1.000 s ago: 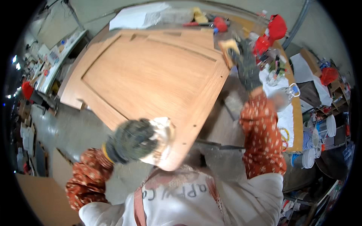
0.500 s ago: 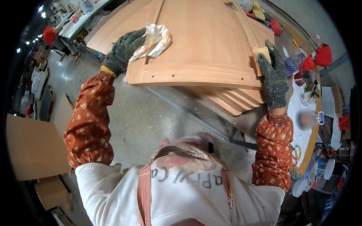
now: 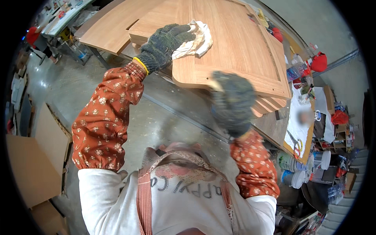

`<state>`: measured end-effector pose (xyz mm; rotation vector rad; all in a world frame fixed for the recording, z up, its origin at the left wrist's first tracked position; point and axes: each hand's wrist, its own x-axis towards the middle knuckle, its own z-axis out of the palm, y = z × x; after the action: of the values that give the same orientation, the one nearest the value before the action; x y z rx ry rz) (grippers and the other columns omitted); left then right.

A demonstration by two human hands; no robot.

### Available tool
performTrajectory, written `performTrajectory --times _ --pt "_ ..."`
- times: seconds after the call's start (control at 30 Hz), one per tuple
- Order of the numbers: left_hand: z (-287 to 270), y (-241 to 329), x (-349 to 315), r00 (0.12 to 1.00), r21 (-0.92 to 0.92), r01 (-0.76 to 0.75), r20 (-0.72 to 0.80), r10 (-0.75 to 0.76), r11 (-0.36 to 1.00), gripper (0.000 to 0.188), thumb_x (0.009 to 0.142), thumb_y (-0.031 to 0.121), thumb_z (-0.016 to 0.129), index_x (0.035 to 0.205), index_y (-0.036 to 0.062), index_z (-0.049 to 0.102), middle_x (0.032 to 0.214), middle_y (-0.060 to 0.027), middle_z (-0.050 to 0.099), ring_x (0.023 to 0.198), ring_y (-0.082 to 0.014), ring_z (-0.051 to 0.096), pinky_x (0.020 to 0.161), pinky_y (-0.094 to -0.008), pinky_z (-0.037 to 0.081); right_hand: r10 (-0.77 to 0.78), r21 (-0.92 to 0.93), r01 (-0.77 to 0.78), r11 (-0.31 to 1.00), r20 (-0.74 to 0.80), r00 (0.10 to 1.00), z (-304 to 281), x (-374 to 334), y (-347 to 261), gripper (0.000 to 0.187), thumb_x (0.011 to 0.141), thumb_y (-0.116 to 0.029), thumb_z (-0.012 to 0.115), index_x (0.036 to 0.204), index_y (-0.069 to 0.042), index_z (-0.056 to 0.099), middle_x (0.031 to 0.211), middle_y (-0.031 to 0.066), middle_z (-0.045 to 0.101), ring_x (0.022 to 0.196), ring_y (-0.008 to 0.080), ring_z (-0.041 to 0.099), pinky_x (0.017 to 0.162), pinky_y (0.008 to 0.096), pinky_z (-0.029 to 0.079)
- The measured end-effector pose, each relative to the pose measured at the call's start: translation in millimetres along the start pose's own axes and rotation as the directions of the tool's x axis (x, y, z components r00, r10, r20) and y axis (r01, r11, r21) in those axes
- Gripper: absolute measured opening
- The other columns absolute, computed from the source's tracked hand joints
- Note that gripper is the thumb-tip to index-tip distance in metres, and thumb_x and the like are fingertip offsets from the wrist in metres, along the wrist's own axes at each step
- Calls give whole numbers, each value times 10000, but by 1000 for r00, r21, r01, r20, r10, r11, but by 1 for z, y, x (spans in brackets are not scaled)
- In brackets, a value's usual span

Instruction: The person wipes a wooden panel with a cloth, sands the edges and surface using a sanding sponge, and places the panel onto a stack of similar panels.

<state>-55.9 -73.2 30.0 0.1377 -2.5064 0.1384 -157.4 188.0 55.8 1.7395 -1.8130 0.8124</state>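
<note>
In a dark knitted glove with a yellow cuff, my left hand [image 3: 166, 45] is closed on a crumpled off-white rag [image 3: 194, 41]. The rag lies on the near left part of a light wooden panel [image 3: 231, 47]. My right hand [image 3: 234, 100], gloved alike, is smeared by motion at the panel's near edge. A sliver of a pale yellow pad [image 3: 215, 84] shows by its fingers; the glove hides the rest. Under the panel, the edges of several stacked wooden panels [image 3: 268, 103] stick out.
Another wooden panel [image 3: 113, 31] lies on the far left. Scissors [image 3: 296, 144], a plastic bottle [image 3: 296, 71] and a red cap-like item [image 3: 319, 62] sit on the side table at right. Buckets [image 3: 299, 178] stand below it. Cardboard [image 3: 33, 168] leans at lower left. A person [image 3: 37, 41] is far left.
My right hand has gone from the panel's right edge leftward and nearer, to its front edge, with the pale yellow pad. The whole view has shifted; my left hand keeps the rag on the panel.
</note>
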Motion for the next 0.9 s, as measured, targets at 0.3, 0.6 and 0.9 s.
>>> performTrajectory --times 0.3,0.6,0.9 --pt "15 -7 -24 943 -252 6 -321 -89 968 607 766 357 685 1277 93 494 1204 -149 552 1140 -339 502 974 -438 401 -92 -153 164 975 396 914 -5 23 -56 386 738 -164 665 1122 -151 627 1060 56 591 980 268 533 855 397 407" --pt "65 86 -167 657 -626 548 -88 -748 555 299 740 258 716 953 65 633 790 -113 638 714 -271 626 649 -369 513 -91 -44 110 993 308 947 -29 49 -60 382 757 -156 665 1131 -94 620 1022 94 647 910 281 593 825 402 458" --pt "77 132 -217 538 -808 580 282 -795 106 420 673 127 776 1034 28 587 939 -105 661 857 -198 645 769 -328 510 -172 32 171 985 333 927 78 145 -9 179 812 -192 642 961 -105 688 887 132 639 814 276 615 733 391 487"
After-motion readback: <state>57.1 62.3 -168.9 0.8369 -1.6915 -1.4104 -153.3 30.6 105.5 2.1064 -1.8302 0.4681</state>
